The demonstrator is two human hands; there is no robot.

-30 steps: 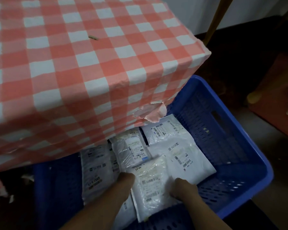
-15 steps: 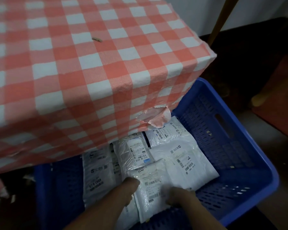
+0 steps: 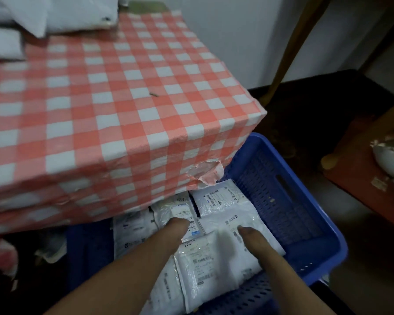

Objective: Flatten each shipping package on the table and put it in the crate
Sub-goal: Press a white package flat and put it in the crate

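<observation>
Blue plastic forms the crate, which is set on the floor below the near right corner of the tabletop and partly tucked under its edge. Several white shipping packages are seen lying flat inside it, labels up and overlapping one another. The topmost package lies nearest the camera, between the two forearms. The left hand and the right hand are held low over them, the left over a package near the crate's middle and the right over the one beside it. Their fingers are blurred and pointed away from the camera, so it cannot be told how far they are spread or whether anything is gripped; contact with the packages cannot be confirmed either. Much of the task is judged done, given the layer already in the crate. It is not finished, though — puffy white packages are piled at the far left corner of the tabletop, and these are yet to be flattened and brought over.
</observation>
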